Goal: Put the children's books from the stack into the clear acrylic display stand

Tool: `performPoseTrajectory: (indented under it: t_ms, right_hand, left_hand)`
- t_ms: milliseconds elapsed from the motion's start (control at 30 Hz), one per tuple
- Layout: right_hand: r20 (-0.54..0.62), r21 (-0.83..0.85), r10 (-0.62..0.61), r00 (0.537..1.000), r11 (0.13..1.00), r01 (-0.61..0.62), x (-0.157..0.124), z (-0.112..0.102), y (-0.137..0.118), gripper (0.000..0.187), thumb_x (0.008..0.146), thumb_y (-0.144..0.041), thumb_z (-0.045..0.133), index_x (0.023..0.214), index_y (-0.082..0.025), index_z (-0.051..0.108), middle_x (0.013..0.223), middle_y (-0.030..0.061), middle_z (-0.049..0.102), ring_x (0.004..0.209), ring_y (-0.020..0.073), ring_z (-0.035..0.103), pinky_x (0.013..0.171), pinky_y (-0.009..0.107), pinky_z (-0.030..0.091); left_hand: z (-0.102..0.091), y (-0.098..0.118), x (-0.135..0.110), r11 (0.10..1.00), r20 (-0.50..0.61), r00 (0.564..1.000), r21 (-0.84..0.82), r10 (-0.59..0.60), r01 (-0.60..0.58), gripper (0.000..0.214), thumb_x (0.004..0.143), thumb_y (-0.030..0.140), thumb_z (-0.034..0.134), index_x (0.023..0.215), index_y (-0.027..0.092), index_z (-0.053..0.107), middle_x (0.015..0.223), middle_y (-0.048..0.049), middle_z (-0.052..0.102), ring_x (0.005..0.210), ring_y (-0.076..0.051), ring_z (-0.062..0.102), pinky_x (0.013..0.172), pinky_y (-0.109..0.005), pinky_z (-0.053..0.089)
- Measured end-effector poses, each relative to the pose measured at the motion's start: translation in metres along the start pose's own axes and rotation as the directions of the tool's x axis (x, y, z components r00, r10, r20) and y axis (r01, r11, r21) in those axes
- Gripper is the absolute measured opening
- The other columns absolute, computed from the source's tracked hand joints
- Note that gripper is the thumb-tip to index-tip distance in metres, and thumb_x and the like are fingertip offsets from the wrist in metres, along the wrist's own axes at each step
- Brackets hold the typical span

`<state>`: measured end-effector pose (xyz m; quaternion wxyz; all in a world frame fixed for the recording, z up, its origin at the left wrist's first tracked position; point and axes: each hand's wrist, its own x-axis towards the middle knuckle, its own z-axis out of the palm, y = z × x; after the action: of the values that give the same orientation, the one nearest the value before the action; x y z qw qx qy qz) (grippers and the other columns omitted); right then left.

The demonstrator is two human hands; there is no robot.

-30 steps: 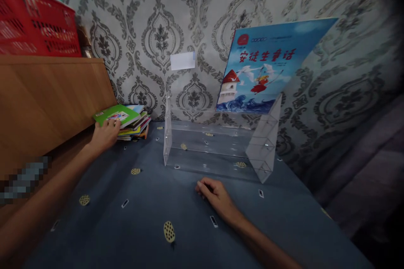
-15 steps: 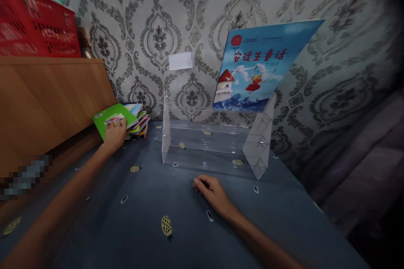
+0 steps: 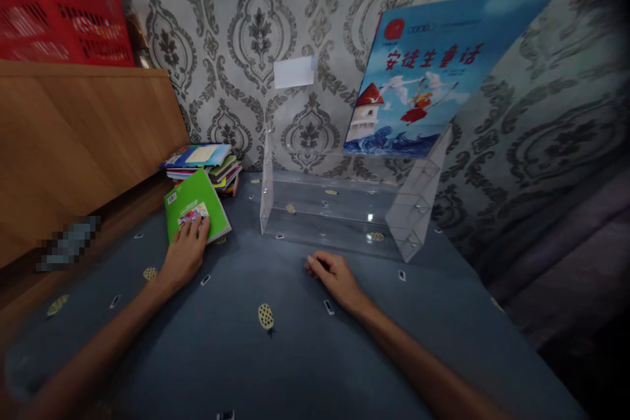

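My left hand (image 3: 188,251) has its fingers on the cover of a green book (image 3: 195,200), which is off the pile and in front of it. The thumb is hidden, and I cannot tell whether the book rests on the cloth. Behind it, a stack of books (image 3: 227,174) leans near the wall, a blue one on top. My right hand (image 3: 335,279) is loosely curled on the tablecloth, with nothing visible in it. A clear acrylic rack (image 3: 416,193) stands just beyond it. In the rack's upper right, a blue storybook (image 3: 413,88) with red Chinese lettering stands upright, leaning back.
A blue tablecloth (image 3: 295,354) with yellow pineapple prints covers the table. At left is a wooden cabinet (image 3: 83,151) carrying a red plastic basket (image 3: 93,20). A white label (image 3: 294,72) is at the rack's upper left. Patterned wallpaper (image 3: 260,20) covers the wall behind.
My left hand has drawn the green book off the stack, toward me and slightly right, uncovering the blue book. My right hand stays curled in place. The view has tilted down a little.
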<state>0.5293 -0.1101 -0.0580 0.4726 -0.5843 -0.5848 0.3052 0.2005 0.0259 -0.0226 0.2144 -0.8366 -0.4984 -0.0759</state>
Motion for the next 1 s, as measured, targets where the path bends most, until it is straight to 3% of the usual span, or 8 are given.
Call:
performPoseTrajectory:
  t_ms: [133,267,333,433,500,567,733,1000]
  right_hand:
    - [0.014,-0.013,0.014,1.000,1.000,-0.014,0.001,0.000,0.002,0.038,0.090,-0.049,0.051,0.070,-0.019,0.065,0.069,0.0034,0.065,0.067,0.0178,0.058,0.063,0.029,0.044]
    - [0.025,-0.027,0.006,1.000,1.000,-0.005,0.001,0.000,0.001,0.038,0.091,-0.049,0.049,0.071,-0.019,0.064,0.071,0.0041,0.065,0.069,0.0184,0.059,0.065,0.030,0.045]
    - [0.023,-0.036,0.007,1.000,0.999,-0.006,0.001,0.001,0.000,0.038,0.091,-0.049,0.048,0.071,-0.020,0.064,0.071,0.0045,0.065,0.069,0.0189,0.059,0.065,0.030,0.045]
    - [0.026,-0.045,0.008,1.000,0.999,-0.007,0.000,0.002,0.000,0.037,0.091,-0.047,0.047,0.070,-0.020,0.062,0.071,0.0045,0.064,0.068,0.0188,0.059,0.063,0.030,0.045]
    - [0.026,-0.053,0.003,1.000,0.999,-0.001,0.000,0.002,0.001,0.036,0.091,-0.046,0.047,0.070,-0.020,0.062,0.071,0.0044,0.064,0.068,0.0186,0.059,0.062,0.030,0.044]
    - [0.019,-0.069,-0.010,1.000,0.998,0.012,0.000,0.002,0.002,0.035,0.091,-0.044,0.046,0.069,-0.020,0.061,0.070,0.0041,0.065,0.067,0.0182,0.059,0.063,0.030,0.044]
    - [0.018,-0.098,-0.026,1.000,0.995,0.028,-0.001,0.001,-0.001,0.033,0.092,-0.040,0.047,0.068,-0.020,0.060,0.069,0.0028,0.064,0.066,0.0171,0.058,0.064,0.029,0.043]
    - [0.020,-0.082,-0.030,0.999,0.996,0.031,0.000,0.003,0.001,0.032,0.092,-0.039,0.048,0.069,-0.020,0.060,0.069,0.0027,0.064,0.066,0.0166,0.058,0.064,0.029,0.044]
  left_hand:
    - [-0.014,-0.002,-0.051,0.947,0.123,0.958,-0.226,0.260,-0.228,0.054,0.094,0.029,0.049,0.148,0.027,0.045,0.151,-0.0086,0.050,0.137,-0.030,0.049,0.112,-0.045,0.042]
    - [-0.017,-0.026,-0.045,0.813,0.170,0.902,-0.522,0.397,-0.260,0.051,0.099,0.055,0.042,0.142,0.031,0.052,0.145,-0.0029,0.057,0.135,-0.026,0.051,0.113,-0.038,0.041]
    - [-0.006,-0.040,-0.021,0.813,0.180,0.937,-0.563,0.301,-0.153,0.053,0.100,0.057,0.035,0.134,0.026,0.059,0.137,-0.0046,0.063,0.124,-0.024,0.059,0.106,-0.034,0.046]
    - [0.022,-0.056,0.021,0.910,0.157,0.987,-0.414,0.037,0.032,0.056,0.097,0.054,0.036,0.135,0.017,0.056,0.138,-0.0124,0.060,0.125,-0.030,0.056,0.107,-0.042,0.044]
    - [0.040,-0.059,0.042,0.925,0.198,0.972,-0.330,-0.128,0.189,0.057,0.096,0.048,0.038,0.139,0.014,0.052,0.140,-0.0159,0.057,0.124,-0.032,0.056,0.104,-0.045,0.045]
    - [0.054,-0.059,0.055,0.921,0.218,0.960,-0.308,-0.174,0.237,0.054,0.097,0.046,0.037,0.136,0.015,0.056,0.132,-0.0169,0.062,0.118,-0.033,0.059,0.100,-0.047,0.047]
    - [0.063,-0.058,0.052,0.922,0.201,0.971,-0.334,-0.132,0.195,0.055,0.098,0.047,0.033,0.136,0.017,0.058,0.127,-0.0151,0.065,0.116,-0.032,0.060,0.101,-0.046,0.046]
    - [0.046,-0.030,0.025,0.857,0.131,0.987,-0.516,0.091,-0.010,0.063,0.095,0.058,0.032,0.138,0.019,0.058,0.133,-0.0102,0.064,0.122,-0.030,0.056,0.113,-0.047,0.037]
